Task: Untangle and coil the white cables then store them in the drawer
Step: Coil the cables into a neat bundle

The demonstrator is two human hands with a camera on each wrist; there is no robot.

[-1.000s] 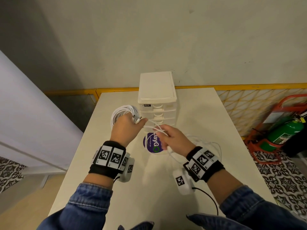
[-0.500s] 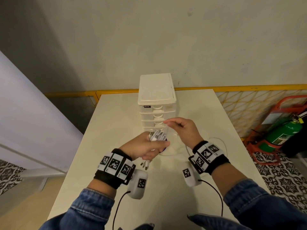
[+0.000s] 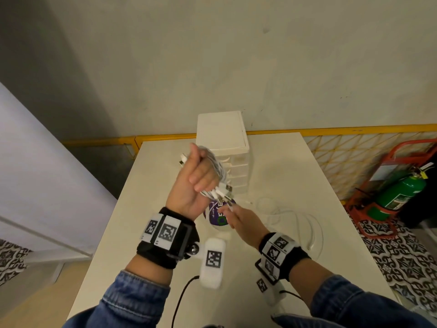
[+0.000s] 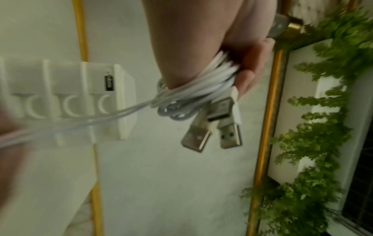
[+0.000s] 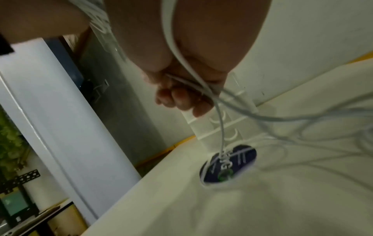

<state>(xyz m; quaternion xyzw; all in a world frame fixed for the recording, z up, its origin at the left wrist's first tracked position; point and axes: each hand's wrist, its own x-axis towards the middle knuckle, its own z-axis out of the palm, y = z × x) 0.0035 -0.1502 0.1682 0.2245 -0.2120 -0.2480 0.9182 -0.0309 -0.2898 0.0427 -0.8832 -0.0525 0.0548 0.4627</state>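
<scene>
A pale table (image 3: 151,209) stands against a plain wall, a yellow rail running behind its far edge, and a small white drawer unit (image 3: 223,136) sits at the middle of that far edge with every drawer closed. Going from the left: the left hand (image 3: 191,185) is raised above the table in front of the unit, wrist turned so the palm faces the person, fingers curled round a coiled bundle of white cables (image 4: 201,84); several USB plugs (image 4: 210,131) hang from its lower end. Strands run from the bundle down to the right hand (image 3: 238,218), which is lower, over a round purple sticker (image 3: 217,215), its fingertips pinching the cable. Further right, slack cable (image 3: 293,216) lies in loose loops toward the right edge. This looks like mid-coiling: my guess is the slack must next be drawn in and wound onto the bundle, keeping tension so the loops don't spring loose, before any drawer is opened.
</scene>
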